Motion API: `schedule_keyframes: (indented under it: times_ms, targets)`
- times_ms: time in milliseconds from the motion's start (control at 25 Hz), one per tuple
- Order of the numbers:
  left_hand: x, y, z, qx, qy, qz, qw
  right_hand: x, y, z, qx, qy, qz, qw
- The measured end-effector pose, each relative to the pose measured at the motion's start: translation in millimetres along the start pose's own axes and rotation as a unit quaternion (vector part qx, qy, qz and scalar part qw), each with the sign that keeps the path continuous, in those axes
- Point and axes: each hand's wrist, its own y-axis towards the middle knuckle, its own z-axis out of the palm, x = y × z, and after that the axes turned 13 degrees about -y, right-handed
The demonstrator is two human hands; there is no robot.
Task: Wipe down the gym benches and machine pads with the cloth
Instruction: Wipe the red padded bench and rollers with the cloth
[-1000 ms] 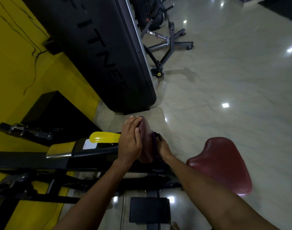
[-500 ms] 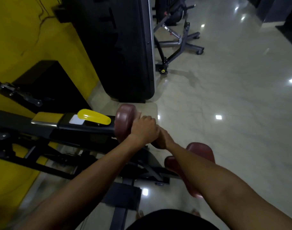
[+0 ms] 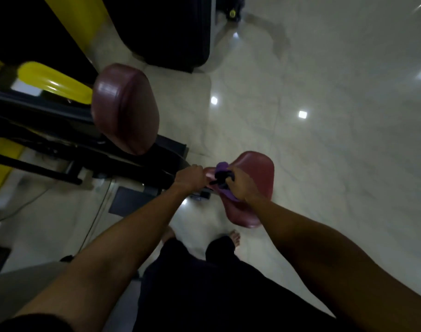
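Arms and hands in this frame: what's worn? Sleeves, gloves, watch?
The left forearm and right forearm are bare. No gloves, watch or bands on the left hand or right hand. Some dark fabric at the lower-left corner may be a sleeve; unclear.

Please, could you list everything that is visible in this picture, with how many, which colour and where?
pad: one, maroon, on the machine, left of centre
seat: one, maroon, centre, beneath the hands
cloth: one, purple, on the seat
lever: one, yellow, left of the pad
machine frame: one, black, left side
housing: one, black, top centre
floor: one, pale and glossy, right half
feet: two, bare, bottom centre
left hand: one, fingers curled at the seat's left edge
right hand: one, grips the cloth
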Motion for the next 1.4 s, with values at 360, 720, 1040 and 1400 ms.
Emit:
schedule_keyframes:
  times_ms: [360, 720, 1040, 1400]
  targets:
    - [34, 80, 78, -0.056, -0.194, -0.027, 0.979, -6, 66, 60, -0.017, -0.125, -0.071, 0.989]
    - [47, 144, 122, -0.092, -0.224, 0.054, 0.969, -117, 139, 35, -0.135, -0.302, -0.072, 0.941]
    - [22, 172, 127, -0.172, -0.068, 0.134, 0.974, -97, 114, 65, -0.149, -0.235, -0.112, 0.954]
    - [-25, 194, 137, -0.102, 0.048, 0.126, 0.986, -148, 120, 43, -0.234, -0.173, 0.142, 0.946]
